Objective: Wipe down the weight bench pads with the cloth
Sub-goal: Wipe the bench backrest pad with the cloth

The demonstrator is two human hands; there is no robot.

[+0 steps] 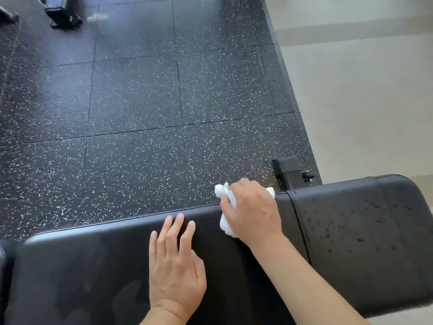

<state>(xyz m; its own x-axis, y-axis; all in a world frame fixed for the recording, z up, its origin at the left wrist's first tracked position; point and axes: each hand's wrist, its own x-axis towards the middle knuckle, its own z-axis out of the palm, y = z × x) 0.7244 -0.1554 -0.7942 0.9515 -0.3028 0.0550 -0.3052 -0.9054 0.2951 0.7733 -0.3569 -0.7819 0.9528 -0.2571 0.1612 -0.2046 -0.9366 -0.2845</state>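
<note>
A black weight bench runs across the bottom of the head view. Its long pad (93,266) lies to the left and a shorter pad (363,219) to the right, with a narrow gap between them. My right hand (253,209) is shut on a crumpled white cloth (226,221) and presses it on the long pad's far edge, just left of the gap. My left hand (175,266) lies flat on the long pad with fingers apart and holds nothing. Dark droplets speckle the shorter pad. Faint damp patches show on the long pad.
Black speckled rubber floor tiles (140,102) stretch beyond the bench. A black bench frame post (290,172) stands behind the gap. Pale smooth flooring (363,102) lies to the right. Dark equipment feet (62,15) sit at the far top left.
</note>
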